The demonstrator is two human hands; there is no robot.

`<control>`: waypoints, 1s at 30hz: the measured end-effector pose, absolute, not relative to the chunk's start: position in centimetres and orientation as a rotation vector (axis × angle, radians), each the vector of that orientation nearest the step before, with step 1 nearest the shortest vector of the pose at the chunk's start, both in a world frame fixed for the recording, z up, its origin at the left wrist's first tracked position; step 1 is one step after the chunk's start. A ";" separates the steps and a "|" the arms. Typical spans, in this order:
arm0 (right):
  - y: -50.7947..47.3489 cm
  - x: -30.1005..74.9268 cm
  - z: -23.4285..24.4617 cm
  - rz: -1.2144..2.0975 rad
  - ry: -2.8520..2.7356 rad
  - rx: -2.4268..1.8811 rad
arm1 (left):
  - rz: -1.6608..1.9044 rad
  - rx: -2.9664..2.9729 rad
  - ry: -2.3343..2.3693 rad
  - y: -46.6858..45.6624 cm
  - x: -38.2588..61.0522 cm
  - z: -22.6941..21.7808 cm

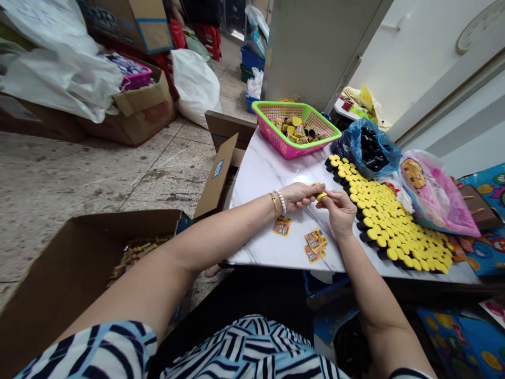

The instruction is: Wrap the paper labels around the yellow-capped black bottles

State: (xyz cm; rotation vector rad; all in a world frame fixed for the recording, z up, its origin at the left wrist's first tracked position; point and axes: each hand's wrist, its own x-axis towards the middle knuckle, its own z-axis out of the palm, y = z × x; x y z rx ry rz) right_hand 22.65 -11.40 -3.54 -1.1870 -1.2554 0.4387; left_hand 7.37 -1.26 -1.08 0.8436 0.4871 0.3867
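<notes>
My left hand [300,196], with a bracelet at the wrist, and my right hand [341,209] meet over the white marbled table. Between their fingertips is a small yellow-capped container [321,196], mostly covered by the fingers. Both hands are closed on it. A printed label [281,226] lies on the table below my left hand, and a small pile of similar labels [315,241] lies nearer my right forearm. To the right of my right hand, many black containers with yellow caps [389,216] stand packed together in a block.
A pink and green basket [284,145] of labelled containers stands at the table's back. Behind the block are a blue bag [359,139] of black pieces and a pink basket [460,216] with plastic over it. An open carton [74,252] sits on the floor at left.
</notes>
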 end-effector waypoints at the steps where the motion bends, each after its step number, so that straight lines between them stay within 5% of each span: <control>1: -11.4 22.5 -3.5 0.433 -1.261 -1.185 | 0.392 0.845 0.500 -1.3 7.3 -1.1; 30: -11.1 22.9 -3.8 0.250 -1.374 -1.249 | 0.525 1.080 0.447 0.2 6.4 -0.9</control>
